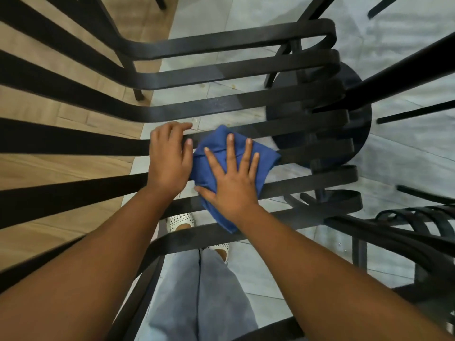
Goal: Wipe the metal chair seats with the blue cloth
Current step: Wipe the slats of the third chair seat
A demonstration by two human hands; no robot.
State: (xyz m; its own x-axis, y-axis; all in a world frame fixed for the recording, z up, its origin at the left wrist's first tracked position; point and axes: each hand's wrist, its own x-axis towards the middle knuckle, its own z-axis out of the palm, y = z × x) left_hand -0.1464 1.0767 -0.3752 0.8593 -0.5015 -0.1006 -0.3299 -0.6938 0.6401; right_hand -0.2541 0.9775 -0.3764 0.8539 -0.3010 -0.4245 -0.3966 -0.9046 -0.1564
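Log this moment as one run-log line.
right hand: flat on cloth | left hand: rests on seat slat | phase: wiping

Chair slats (221, 107) matt dark metal, dusty; blue cloth (266, 158) soft fabric; floor pt wood-look (37, 168), pt pale tile (406, 153)
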